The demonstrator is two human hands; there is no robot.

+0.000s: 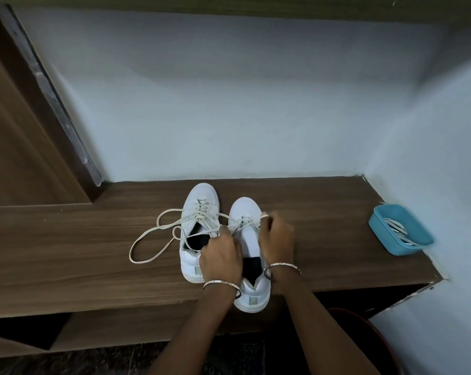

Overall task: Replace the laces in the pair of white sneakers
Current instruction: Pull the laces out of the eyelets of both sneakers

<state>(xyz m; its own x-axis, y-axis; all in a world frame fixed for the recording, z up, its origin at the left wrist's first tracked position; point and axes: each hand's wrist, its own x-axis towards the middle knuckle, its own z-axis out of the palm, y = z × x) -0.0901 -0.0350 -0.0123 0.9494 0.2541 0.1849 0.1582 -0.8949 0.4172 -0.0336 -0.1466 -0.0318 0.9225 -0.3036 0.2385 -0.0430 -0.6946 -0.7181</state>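
Note:
Two white sneakers stand side by side on a wooden shelf (80, 255), toes toward the wall. The left sneaker (200, 212) has its lace partly undone, and the loose lace (153, 239) trails in loops across the shelf to the left. The right sneaker (249, 239) sits nearer me, heel over the front edge. My left hand (221, 255) rests over the gap between the shoes and pinches a lace strand of the right sneaker. My right hand (276, 236) pinches the other lace end (264, 215) above its eyelets.
A blue plastic tray (386, 215) holding white laces sits at the shelf's right end near the wall corner. A white wall runs behind and to the right. A wooden door frame (26, 131) rises at the left. A dark red round object (364, 336) lies below right.

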